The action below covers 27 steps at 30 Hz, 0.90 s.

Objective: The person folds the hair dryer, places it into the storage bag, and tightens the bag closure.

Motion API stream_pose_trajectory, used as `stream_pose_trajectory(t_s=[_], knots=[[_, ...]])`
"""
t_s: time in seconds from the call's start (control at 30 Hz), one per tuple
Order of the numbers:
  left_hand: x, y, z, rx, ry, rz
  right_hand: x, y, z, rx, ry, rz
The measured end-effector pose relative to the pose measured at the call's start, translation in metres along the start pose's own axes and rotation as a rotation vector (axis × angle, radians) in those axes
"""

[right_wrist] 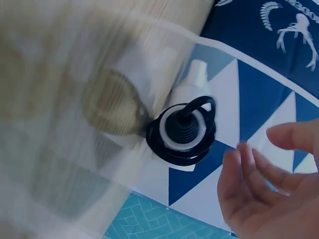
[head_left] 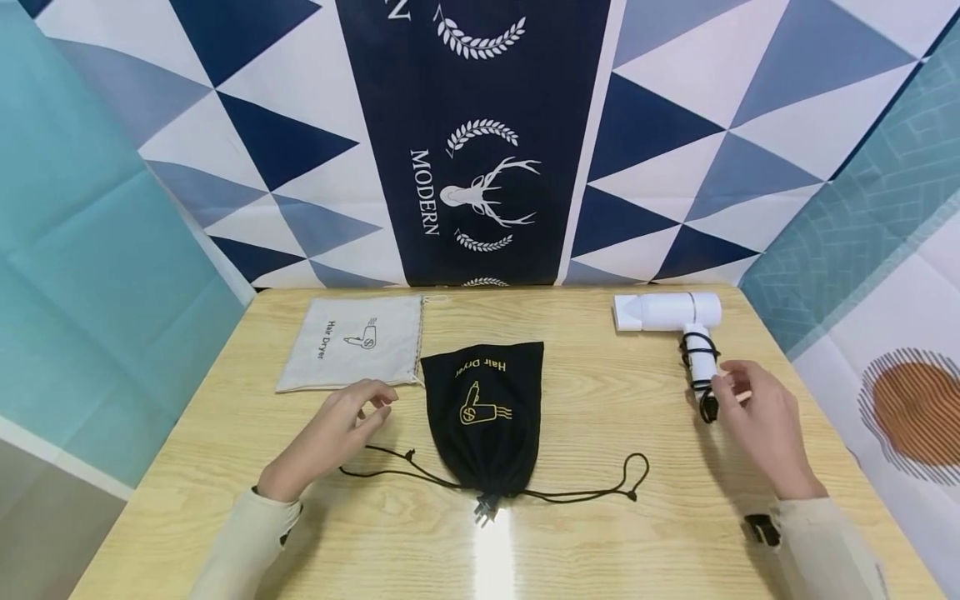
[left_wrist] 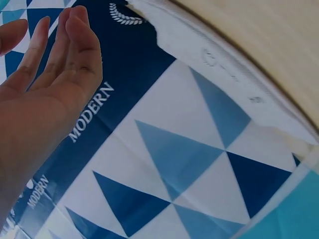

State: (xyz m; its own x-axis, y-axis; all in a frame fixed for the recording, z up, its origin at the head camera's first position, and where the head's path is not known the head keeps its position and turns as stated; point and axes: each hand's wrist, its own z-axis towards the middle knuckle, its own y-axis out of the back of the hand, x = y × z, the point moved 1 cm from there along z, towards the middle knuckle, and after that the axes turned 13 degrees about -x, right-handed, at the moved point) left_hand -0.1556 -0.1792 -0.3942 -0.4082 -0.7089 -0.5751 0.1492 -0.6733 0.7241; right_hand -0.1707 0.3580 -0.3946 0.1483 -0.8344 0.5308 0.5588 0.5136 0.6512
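A white hair dryer [head_left: 667, 312] lies at the table's right, its black cord [head_left: 697, 354] wound around the handle. Just right of the handle hovers my right hand [head_left: 765, 417], fingers loosely bent. In the right wrist view, a gap separates that hand [right_wrist: 274, 179] from the handle's end [right_wrist: 182, 129]. My left hand [head_left: 330, 433] is over the table at the left, relaxed and holding nothing. Between the hands lies a black drawstring pouch [head_left: 483, 450] printed "Hair Dryer", gathered at the near end, where a plug [head_left: 486, 507] pokes out. Whatever else is inside is hidden.
A light grey pouch [head_left: 352, 342] with a "Hair Dryer" print lies flat at the back left of the wooden table [head_left: 585, 550]. Black drawstrings [head_left: 577, 497] spread to both sides of the black pouch. A patterned cloth wall [head_left: 480, 167] stands behind the table.
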Motion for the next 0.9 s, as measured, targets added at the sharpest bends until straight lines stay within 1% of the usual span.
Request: stream_pose_trajectory(t_s=[0.1, 0.17, 0.27, 0.4, 0.47, 0.6, 0.67, 0.73, 0.8, 0.9], knots=[[-0.008, -0.001, 0.008, 0.009, -0.031, -0.013, -0.005, -0.006, 0.014, 0.016, -0.009, -0.046], [-0.015, -0.002, 0.016, 0.014, -0.060, -0.027, -0.009, -0.012, 0.022, 0.052, -0.032, -0.077], [-0.027, -0.006, 0.028, 0.018, -0.120, -0.057, -0.013, -0.022, 0.031, 0.118, -0.091, -0.104], [-0.043, -0.013, 0.046, 0.022, -0.216, -0.084, -0.017, -0.034, 0.036, 0.213, -0.176, -0.137], [-0.051, -0.020, 0.056, 0.035, -0.262, -0.077, -0.020, -0.036, 0.037, 0.251, -0.209, -0.163], [-0.069, -0.031, 0.079, 0.075, -0.326, -0.054, -0.025, -0.039, 0.039, 0.339, -0.260, -0.194], [-0.078, -0.037, 0.092, 0.100, -0.353, -0.047, -0.026, -0.042, 0.040, 0.383, -0.261, -0.203], [-0.087, -0.043, 0.104, 0.131, -0.374, -0.041, -0.027, -0.044, 0.041, 0.418, -0.232, -0.214], [-0.095, -0.051, 0.116, 0.166, -0.385, -0.033, -0.028, -0.047, 0.042, 0.430, -0.179, -0.225], [-0.105, -0.064, 0.132, 0.208, -0.392, -0.033, -0.028, -0.050, 0.042, 0.427, -0.091, -0.230]])
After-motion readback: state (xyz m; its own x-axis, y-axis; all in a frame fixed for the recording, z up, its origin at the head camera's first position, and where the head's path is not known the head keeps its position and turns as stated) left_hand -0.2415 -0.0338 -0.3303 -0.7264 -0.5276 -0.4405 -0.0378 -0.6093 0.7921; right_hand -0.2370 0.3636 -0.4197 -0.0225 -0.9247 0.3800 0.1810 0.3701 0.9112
